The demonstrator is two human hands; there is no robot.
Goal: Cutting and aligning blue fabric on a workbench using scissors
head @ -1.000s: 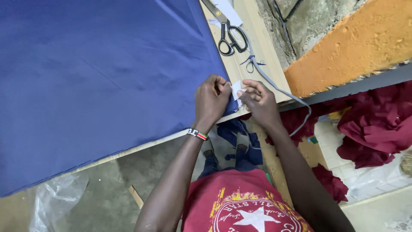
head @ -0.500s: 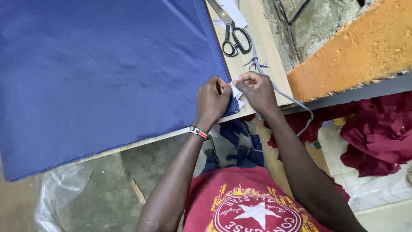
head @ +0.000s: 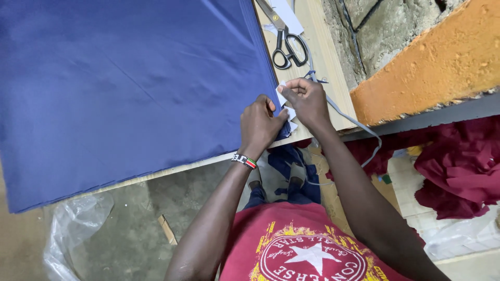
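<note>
A large sheet of blue fabric [head: 130, 88] lies spread over a wooden table [head: 323, 57]. My left hand [head: 259, 125] presses down on the fabric's near right corner, a beaded band on its wrist. My right hand [head: 306, 99] sits just beside it at the fabric's edge and pinches a small white piece [head: 282, 98], paper or cloth. More white scraps show under the two hands. Black-handled scissors [head: 284, 41] lie on the bare wood beyond my right hand, untouched.
A grey strip [head: 346, 117] trails from the table edge down past my right arm. A rough stone and orange wall [head: 432, 57] borders the table on the right. Dark red cloth [head: 463, 166] is heaped on the floor at right; clear plastic [head: 73, 229] lies at lower left.
The view has shifted, and my right hand has lifted a little away from my left along the fabric's edge, raising the white piece. My left hand stays pressed on the corner.
</note>
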